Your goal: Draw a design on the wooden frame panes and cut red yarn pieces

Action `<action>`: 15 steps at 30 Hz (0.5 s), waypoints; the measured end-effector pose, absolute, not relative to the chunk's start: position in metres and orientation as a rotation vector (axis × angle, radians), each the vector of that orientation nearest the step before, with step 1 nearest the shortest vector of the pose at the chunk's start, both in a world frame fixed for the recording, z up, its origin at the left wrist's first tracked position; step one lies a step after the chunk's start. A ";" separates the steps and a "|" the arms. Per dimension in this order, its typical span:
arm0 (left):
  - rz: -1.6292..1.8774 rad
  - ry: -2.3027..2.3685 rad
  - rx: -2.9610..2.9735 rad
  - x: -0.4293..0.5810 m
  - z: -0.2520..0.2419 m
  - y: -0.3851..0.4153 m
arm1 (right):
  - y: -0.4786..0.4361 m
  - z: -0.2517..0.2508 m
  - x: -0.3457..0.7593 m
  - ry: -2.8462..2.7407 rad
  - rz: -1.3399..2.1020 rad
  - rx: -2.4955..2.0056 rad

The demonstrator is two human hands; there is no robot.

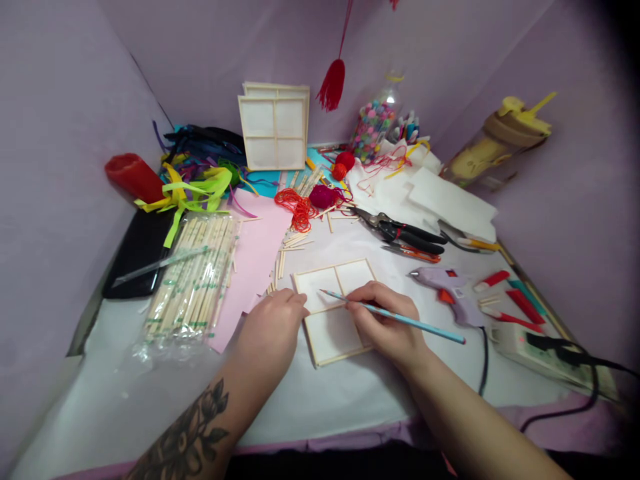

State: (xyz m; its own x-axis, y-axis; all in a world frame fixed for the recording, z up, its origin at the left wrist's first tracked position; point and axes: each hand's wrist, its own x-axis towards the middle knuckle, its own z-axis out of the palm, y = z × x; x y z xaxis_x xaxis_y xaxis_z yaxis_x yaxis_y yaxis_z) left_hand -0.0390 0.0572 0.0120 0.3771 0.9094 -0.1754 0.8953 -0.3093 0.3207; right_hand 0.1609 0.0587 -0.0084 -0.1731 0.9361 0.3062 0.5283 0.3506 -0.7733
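Observation:
A small white panel edged and crossed with thin wooden sticks, like a window frame [336,332], lies flat on the white table cover. My right hand [387,317] grips a light blue pencil [415,323], its dark tip over the upper left pane. The side of that hand covers part of the right panes. At the panel's left edge, my left hand [275,323] is closed, thumb and curled fingers on the wooden border. Loose short sticks [281,263] lie just beyond it.
Left are packaged chopsticks [193,273], a black tablet-like slab [137,257] and green-yellow ribbons [200,190]. Similar panels [275,130] lean at the back. Right are pruning shears [395,230], a lilac glue gun [457,290] and a corded power strip [540,353]. A red tassel [333,83] hangs above.

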 end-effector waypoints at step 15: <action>0.054 1.565 2.240 -0.040 0.010 0.058 | 0.062 -0.009 0.159 -1.810 0.784 -1.358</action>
